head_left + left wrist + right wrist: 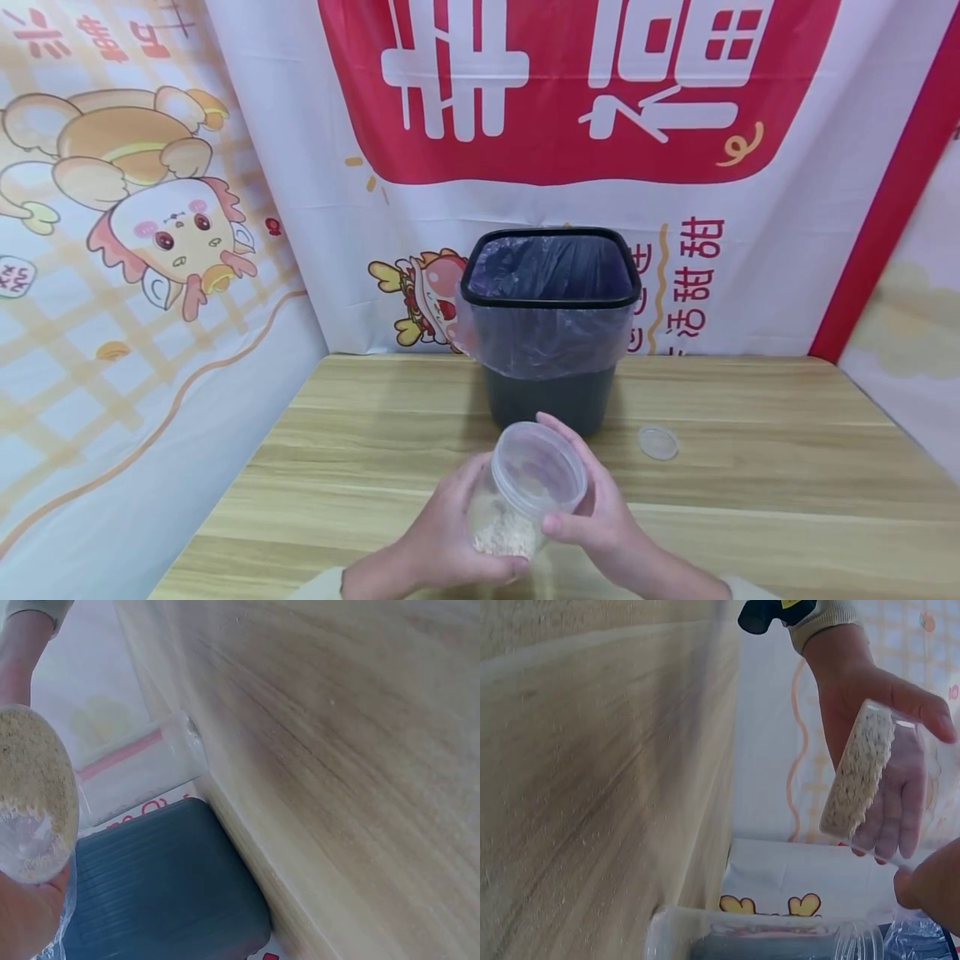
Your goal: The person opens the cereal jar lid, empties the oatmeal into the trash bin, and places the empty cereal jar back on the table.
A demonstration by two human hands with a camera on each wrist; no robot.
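Observation:
Between both hands a clear plastic jar (498, 498) is held tilted over the table, its round mouth uncovered. Pale oat-like flakes (505, 535) fill its lower part; the right wrist view shows them banked against one side. My left hand (442, 529) grips the jar low on its body, with its fingers (889, 825) visible through the clear wall. My right hand (603, 508) holds the opposite side close to the mouth, thumb near the rim and fingers stretched along the far side.
Just beyond the jar stands a dark waste bin (551, 400) with a black rim and a translucent liner (543, 342). Another clear jar (142, 776) is upright beside it. A translucent round shape (657, 442) shows right of the bin on the wooden table (750, 467). Printed cloths hang behind.

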